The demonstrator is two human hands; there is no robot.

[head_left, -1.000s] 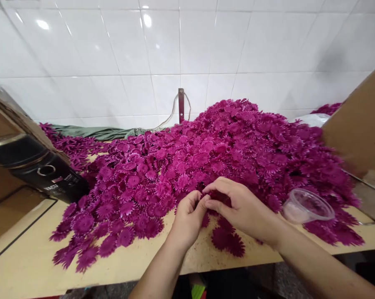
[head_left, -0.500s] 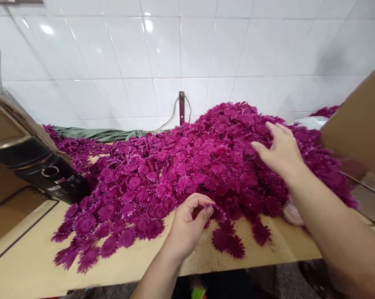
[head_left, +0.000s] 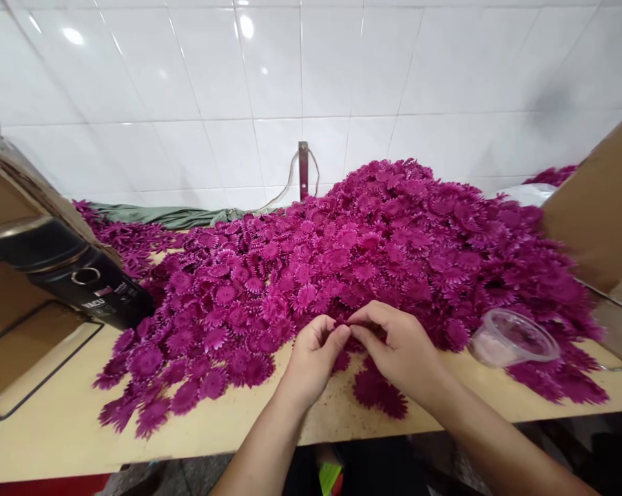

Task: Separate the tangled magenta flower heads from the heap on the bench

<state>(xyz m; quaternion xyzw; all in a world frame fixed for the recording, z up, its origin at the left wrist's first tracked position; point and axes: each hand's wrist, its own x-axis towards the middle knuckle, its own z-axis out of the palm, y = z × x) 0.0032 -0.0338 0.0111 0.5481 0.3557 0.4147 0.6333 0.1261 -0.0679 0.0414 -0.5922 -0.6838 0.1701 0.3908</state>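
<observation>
Low over the front of the table, my left hand [head_left: 313,358] is closed, thumb and forefinger pinching a small purple artificial flower [head_left: 340,323] that is mostly hidden by the fingers. From the other side my right hand [head_left: 401,348] meets it, its thumb and fingertips pinched together at the same flower. Right behind both hands rises a big heap of purple artificial flowers [head_left: 336,255], flat heads with toothed petals. A few loose flowers [head_left: 377,393] lie on the table under my right hand.
A clear plastic tub [head_left: 517,341] with pale contents stands on the right. At the left, a black vacuum flask [head_left: 78,269] leans by an open cardboard box [head_left: 16,200]. Another cardboard panel [head_left: 597,207] bounds the right side. Behind the heap are green cloth [head_left: 160,215] and a tiled wall [head_left: 197,83].
My right hand has come back from the heap, down and left, to meet my left hand at the flower. The plastic tub, mostly covered by my forearm before, now shows.
</observation>
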